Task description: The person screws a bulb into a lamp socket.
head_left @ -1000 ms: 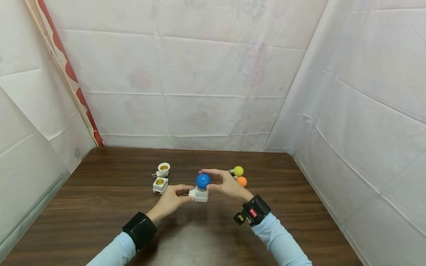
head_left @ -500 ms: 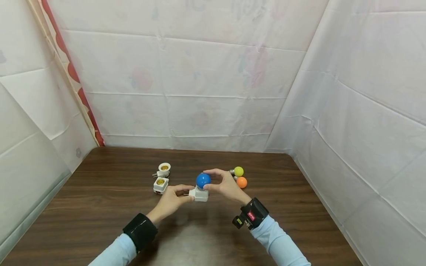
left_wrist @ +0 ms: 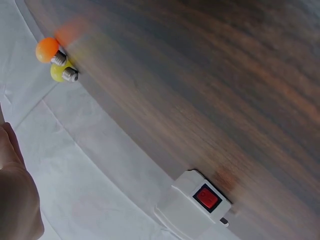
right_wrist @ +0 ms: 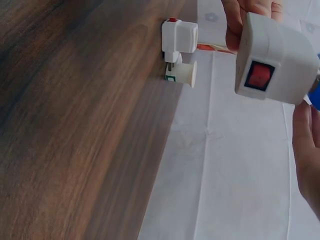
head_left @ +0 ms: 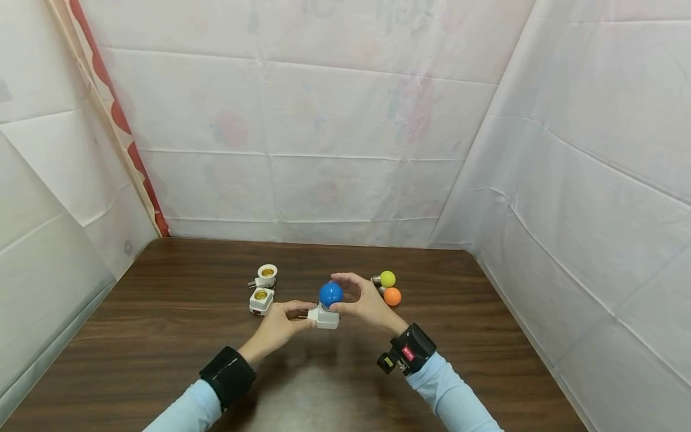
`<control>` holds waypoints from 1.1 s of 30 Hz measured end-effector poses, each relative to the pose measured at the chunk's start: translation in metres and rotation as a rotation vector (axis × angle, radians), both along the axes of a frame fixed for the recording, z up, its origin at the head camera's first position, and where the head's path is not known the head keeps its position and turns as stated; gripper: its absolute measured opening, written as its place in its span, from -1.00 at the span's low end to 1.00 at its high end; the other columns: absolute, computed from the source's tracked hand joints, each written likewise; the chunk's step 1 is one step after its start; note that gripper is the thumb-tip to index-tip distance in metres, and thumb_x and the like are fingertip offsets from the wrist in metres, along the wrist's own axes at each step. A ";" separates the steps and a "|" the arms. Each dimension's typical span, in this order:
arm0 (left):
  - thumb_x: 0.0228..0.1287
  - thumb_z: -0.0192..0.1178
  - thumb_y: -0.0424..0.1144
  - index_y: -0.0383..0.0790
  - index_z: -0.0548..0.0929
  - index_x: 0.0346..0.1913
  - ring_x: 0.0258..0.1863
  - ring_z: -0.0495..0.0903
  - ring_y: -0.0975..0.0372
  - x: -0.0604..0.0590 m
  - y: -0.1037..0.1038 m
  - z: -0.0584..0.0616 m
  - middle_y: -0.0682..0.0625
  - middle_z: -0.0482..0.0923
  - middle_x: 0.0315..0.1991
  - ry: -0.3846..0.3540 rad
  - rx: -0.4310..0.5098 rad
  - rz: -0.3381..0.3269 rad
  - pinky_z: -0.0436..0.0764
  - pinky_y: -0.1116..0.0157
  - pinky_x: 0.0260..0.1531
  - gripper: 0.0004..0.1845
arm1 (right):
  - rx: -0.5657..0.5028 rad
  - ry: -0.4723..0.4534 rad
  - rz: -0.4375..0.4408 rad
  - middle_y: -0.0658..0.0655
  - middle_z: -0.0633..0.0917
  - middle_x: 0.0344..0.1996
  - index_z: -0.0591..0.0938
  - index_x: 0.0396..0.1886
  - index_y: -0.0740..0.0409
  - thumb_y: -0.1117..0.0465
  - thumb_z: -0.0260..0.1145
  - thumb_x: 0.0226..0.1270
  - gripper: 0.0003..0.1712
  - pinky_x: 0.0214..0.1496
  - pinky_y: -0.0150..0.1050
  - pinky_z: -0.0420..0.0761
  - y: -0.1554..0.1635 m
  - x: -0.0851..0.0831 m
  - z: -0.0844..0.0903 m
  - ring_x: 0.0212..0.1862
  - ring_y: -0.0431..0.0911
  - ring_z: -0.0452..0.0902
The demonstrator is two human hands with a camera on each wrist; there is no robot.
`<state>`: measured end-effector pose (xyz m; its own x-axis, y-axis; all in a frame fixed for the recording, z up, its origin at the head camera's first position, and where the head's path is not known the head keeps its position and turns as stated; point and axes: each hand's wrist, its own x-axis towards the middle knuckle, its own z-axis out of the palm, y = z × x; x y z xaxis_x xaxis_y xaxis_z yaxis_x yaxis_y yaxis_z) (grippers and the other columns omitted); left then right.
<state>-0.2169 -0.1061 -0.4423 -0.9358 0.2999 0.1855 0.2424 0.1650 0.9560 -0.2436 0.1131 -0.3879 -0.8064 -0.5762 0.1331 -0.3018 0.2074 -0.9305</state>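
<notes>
My left hand (head_left: 279, 329) pinches a white plug-in lamp socket (head_left: 326, 318) by its pronged side, raised over the table. A blue light bulb (head_left: 330, 294) stands upright in the top of that socket. The right hand (head_left: 369, 306) has its thumb and fingers curled around the bulb from the right. In the right wrist view the held socket (right_wrist: 280, 60) shows a red rocker switch, with the bulb (right_wrist: 315, 96) cut off by the frame edge. Part of a hand (left_wrist: 17, 195) fills the left edge of the left wrist view.
Two more white sockets, a round one (head_left: 267, 273) and a square one (head_left: 261, 301), lie to the left on the wooden table (head_left: 178, 336). To the right lie a yellow bulb (head_left: 387, 278) and an orange bulb (head_left: 392, 296). White sheeting (head_left: 335, 120) encloses the table's back and sides.
The right hand has shifted slightly around the blue bulb, its wrist moving a little left and down. The left hand keeps the socket almost in the same place.
</notes>
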 end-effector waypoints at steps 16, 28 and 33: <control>0.08 0.28 -0.38 -0.44 0.58 -0.03 -0.13 0.61 -0.04 -0.001 -0.004 0.000 -0.34 0.57 -0.07 0.008 -0.036 -0.050 0.65 0.31 -0.25 -0.64 | -0.043 0.066 0.209 0.27 0.38 0.25 0.30 0.29 0.30 0.23 0.14 0.34 -0.44 0.14 -0.16 0.50 0.008 -0.017 -0.016 0.20 0.10 0.39; 0.04 0.29 -0.43 -0.45 0.60 -0.05 -0.15 0.62 0.00 -0.002 -0.001 -0.001 -0.33 0.58 -0.10 -0.013 -0.016 0.017 0.64 0.37 -0.28 -0.65 | 0.035 0.085 0.076 0.32 0.45 0.18 0.34 0.23 0.39 0.33 0.19 0.28 -0.47 0.16 -0.11 0.49 0.002 -0.002 0.003 0.16 0.15 0.44; 0.03 0.30 -0.44 -0.46 0.59 -0.05 -0.16 0.61 -0.03 0.000 0.000 -0.002 -0.33 0.59 -0.12 0.008 0.012 0.031 0.63 0.39 -0.30 -0.65 | 0.024 0.067 -0.025 0.30 0.53 0.10 0.43 0.16 0.34 0.31 0.28 0.20 -0.48 0.08 -0.16 0.55 -0.001 0.002 0.002 0.09 0.13 0.50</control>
<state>-0.2170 -0.1058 -0.4445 -0.9431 0.2684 0.1961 0.2447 0.1612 0.9561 -0.2414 0.1119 -0.3857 -0.8101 -0.5600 0.1738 -0.3581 0.2378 -0.9029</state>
